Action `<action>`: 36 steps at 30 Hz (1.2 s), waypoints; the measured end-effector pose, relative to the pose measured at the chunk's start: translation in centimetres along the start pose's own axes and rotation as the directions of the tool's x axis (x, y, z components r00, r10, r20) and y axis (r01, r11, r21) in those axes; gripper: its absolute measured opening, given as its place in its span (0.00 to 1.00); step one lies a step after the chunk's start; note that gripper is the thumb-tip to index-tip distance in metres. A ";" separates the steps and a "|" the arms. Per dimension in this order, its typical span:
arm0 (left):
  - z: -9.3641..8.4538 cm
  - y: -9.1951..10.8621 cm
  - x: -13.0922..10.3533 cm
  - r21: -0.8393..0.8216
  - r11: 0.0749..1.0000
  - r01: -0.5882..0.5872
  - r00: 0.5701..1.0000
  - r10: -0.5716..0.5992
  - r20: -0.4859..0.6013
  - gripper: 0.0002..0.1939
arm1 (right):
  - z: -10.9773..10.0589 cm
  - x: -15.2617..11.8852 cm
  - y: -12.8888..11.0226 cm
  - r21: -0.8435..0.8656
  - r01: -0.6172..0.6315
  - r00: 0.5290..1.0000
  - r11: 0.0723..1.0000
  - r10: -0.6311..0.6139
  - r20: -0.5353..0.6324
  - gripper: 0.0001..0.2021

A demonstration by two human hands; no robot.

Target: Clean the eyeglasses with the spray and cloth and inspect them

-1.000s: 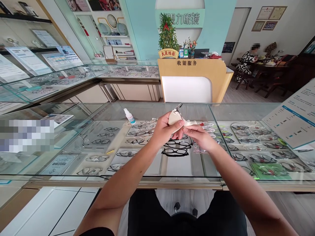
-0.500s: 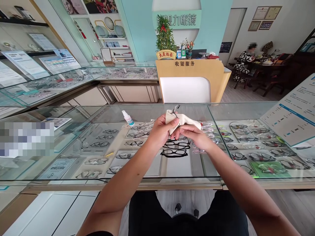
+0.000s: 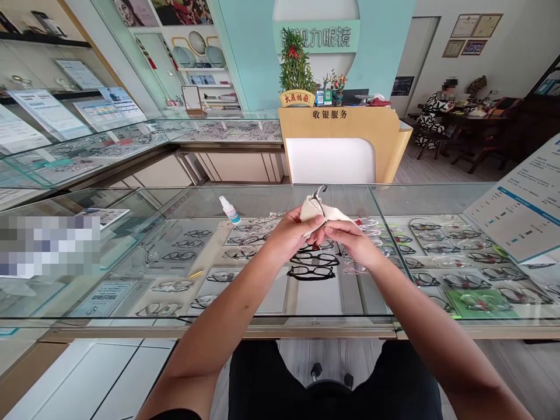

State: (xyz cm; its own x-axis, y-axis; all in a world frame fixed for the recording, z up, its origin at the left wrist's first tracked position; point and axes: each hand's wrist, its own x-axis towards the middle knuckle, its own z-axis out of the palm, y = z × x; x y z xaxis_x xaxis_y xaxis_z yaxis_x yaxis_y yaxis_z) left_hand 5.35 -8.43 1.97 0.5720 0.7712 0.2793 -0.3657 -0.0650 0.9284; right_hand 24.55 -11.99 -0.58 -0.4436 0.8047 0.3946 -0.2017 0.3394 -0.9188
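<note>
A cream cloth [image 3: 339, 216] is bunched between my two hands above the glass counter. My left hand [image 3: 294, 232] is closed on the cloth, thumb on top, with a pair of eyeglasses [image 3: 321, 191] wrapped in it. One dark temple sticks up past the cloth; the lenses are mostly hidden. My right hand [image 3: 348, 235] is closed in a pinch at the near side of the eyeglasses, against the cloth, close to the left fingertips. Black-framed glasses [image 3: 312, 272] show just below my hands. To the left, a white spray bottle [image 3: 230, 210] stands on the glass.
The glass display counter [image 3: 262, 312] holds many frames in rows. A printed sign [image 3: 520, 198] leans at the right. Beyond is a wooden cashier desk [image 3: 339, 125] with plants. A person [image 3: 433, 114] sits at a table at the back right.
Both hands have shifted slightly right with the cloth and eyeglasses. The eyeglasses have turned a little, so the raised temple now leans further right.
</note>
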 end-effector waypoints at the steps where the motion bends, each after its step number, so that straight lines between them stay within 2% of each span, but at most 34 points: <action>1: 0.0 0.0 0.0 0.014 1.000 -0.008 1.000 0.007 0.007 0.27 | 0.0 0.0 0.0 0.010 -0.004 1.000 1.000 0.004 -0.004 0.22; 6: 0.1 0.0 0.0 0.096 0.994 -0.047 0.999 0.047 0.007 0.27 | 0.0 0.0 -0.1 0.026 -0.042 0.999 0.999 0.043 -0.020 0.24; 12: 0.8 -0.5 -0.4 0.131 0.983 -0.130 0.984 0.145 -0.108 0.27 | 0.5 -0.1 -0.8 -0.036 -0.016 1.000 0.999 0.017 0.025 0.25; 16: 1.0 -0.8 -0.6 0.099 0.988 -0.121 0.977 0.136 -0.163 0.31 | 0.9 -0.1 -1.0 -0.027 -0.021 0.998 0.999 0.023 0.063 0.25; 20: 0.2 -0.4 -0.3 0.086 0.993 -0.087 0.971 0.103 -0.214 0.33 | 0.8 -0.1 -0.7 -0.034 -0.007 1.000 0.999 0.008 0.023 0.23; 22: -0.7 0.1 -0.1 0.070 0.996 -0.048 0.979 0.061 -0.197 0.32 | 0.5 -0.2 -0.5 -0.027 -0.002 1.000 1.000 0.002 -0.005 0.20; 28: -3.0 1.1 0.2 0.050 0.997 0.050 0.997 -0.047 -0.059 0.28 | 0.1 -0.1 -0.8 -0.037 -0.014 0.999 0.999 0.012 -0.053 0.16; 33: -3.6 0.9 0.2 0.118 0.993 0.011 1.000 -0.013 0.018 0.23 | 0.1 -0.2 -1.2 -0.045 -0.014 0.995 0.999 0.010 -0.103 0.17; 36: -3.3 0.9 0.2 0.214 0.977 -0.018 0.999 0.023 -0.022 0.23 | 0.0 -0.2 -1.2 -0.056 -0.015 0.992 0.998 0.008 -0.124 0.17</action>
State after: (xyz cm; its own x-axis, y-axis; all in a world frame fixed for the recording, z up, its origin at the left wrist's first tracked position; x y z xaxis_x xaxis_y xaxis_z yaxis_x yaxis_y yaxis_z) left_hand 2.71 -6.27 2.05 0.5475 0.7829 0.2955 -0.2101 -0.2132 0.9542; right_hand 24.84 -12.58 0.43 -0.3333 0.8615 0.3830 -0.1460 0.3542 -0.9237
